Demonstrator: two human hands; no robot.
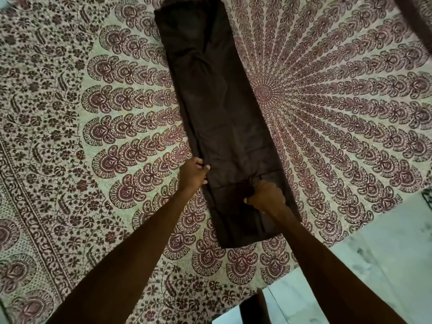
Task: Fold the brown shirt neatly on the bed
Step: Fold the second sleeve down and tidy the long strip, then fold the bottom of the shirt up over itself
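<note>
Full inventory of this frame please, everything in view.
shirt: 1, dark brown, folded into a long strip, lying along the middle of the bedsheet
bedsheet: 1, cream with maroon mandala print, covering the bed
floor: pale tiles, lower right past the bed's edge
dark shape: 1, bottom edge by the floor, cannot tell what it is
dark patch: 1, top right corner, too cropped to identify
left hand: 1, gripping the shirt's left edge near its near end
right hand: 1, clenched on fabric at the shirt's right side, near end
</note>
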